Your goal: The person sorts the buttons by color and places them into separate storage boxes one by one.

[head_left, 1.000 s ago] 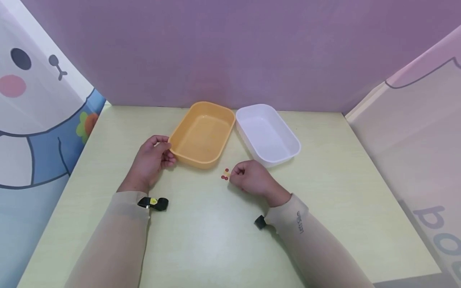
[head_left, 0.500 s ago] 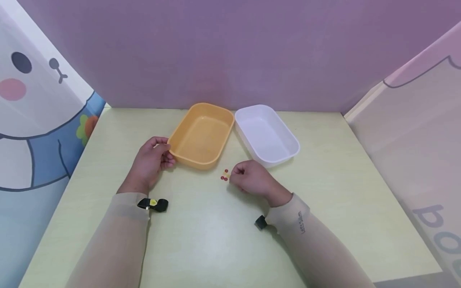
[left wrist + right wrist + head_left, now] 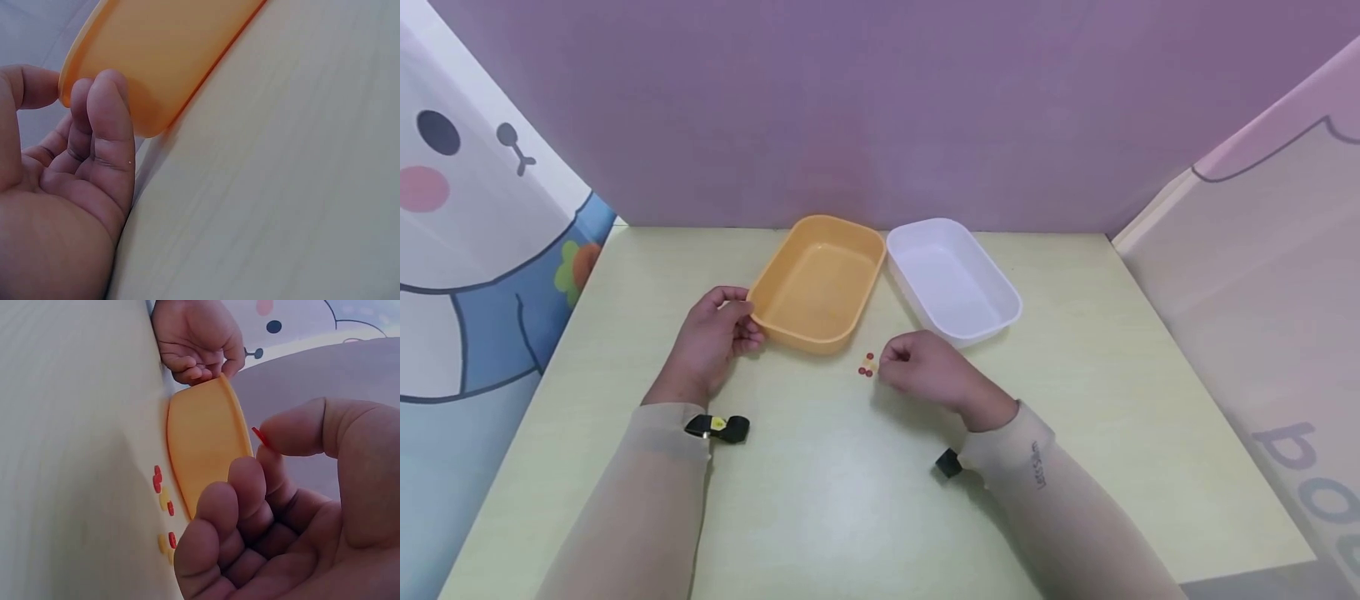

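Observation:
My left hand (image 3: pixel 711 337) grips the near left corner of an orange plastic tub (image 3: pixel 820 283), thumb at the rim and fingers against its outer side. In the left wrist view the tub's wall (image 3: pixel 169 56) rises beside those fingers. My right hand (image 3: pixel 928 371) is just above the table, right of a small group of red and yellow buttons (image 3: pixel 868 372). Between its thumb and forefinger it pinches a thin red button (image 3: pixel 260 436), seen edge-on in the right wrist view. Several red buttons (image 3: pixel 157 479) and yellow buttons (image 3: pixel 164 499) lie flat below it.
A white plastic tub (image 3: pixel 955 283) stands right of the orange one, their rims close at the back. Behind both rises a purple wall (image 3: pixel 865 108). Printed panels flank the pale table (image 3: pixel 820 500) on the left and right.
My right hand has lifted very slightly, its wrist shifting a little right. My left hand stays at the orange tub, and the loose buttons lie as before. The head view has shifted slightly.

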Demonstrator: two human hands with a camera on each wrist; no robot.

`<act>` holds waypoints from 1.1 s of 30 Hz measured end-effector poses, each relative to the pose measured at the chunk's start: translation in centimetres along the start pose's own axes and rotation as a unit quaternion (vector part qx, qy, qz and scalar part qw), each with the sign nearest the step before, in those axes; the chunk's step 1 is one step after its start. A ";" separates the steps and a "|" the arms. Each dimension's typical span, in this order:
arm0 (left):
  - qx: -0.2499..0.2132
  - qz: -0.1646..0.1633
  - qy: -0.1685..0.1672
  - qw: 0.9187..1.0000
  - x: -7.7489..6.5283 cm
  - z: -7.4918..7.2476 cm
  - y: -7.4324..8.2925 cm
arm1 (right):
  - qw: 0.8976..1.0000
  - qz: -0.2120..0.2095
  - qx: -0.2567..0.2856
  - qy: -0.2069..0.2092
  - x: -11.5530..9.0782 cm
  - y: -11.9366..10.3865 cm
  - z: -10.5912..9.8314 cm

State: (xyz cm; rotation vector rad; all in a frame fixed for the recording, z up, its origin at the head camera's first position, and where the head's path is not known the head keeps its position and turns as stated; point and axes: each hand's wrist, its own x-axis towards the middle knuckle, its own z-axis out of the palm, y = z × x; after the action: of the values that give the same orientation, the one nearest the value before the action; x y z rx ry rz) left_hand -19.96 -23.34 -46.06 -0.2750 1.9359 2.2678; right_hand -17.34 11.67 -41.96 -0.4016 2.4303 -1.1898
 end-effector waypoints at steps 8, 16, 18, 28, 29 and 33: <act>0.006 -0.001 0.000 1.000 0.0 0.1 0.1 | 1.000 -0.012 0.013 0.003 -0.6 -0.4 -0.8; 0.002 0.002 0.000 1.000 0.0 0.1 0.0 | 0.999 -0.029 0.036 0.015 -1.2 -1.2 -2.4; 0.001 0.003 -0.001 1.000 0.0 0.1 0.0 | 0.998 -0.033 0.050 0.017 -1.3 -1.5 -2.9; -0.003 0.006 -0.004 1.000 -0.1 0.2 0.1 | 0.996 -0.036 0.073 0.040 -1.1 -2.3 -5.9; -0.004 0.006 -0.004 1.000 -0.1 0.2 0.1 | 0.995 -0.031 0.080 0.042 -1.0 -2.4 -6.2; -0.004 0.004 -0.003 1.000 0.0 0.1 0.0 | 0.993 -0.015 0.109 0.050 -0.2 -2.3 -7.9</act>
State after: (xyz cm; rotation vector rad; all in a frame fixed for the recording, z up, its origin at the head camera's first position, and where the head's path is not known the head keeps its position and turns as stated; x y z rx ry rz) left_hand -19.97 -23.23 -46.06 -0.2621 1.9307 2.2788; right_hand -20.70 15.78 -35.66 -0.3206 2.3503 -1.5029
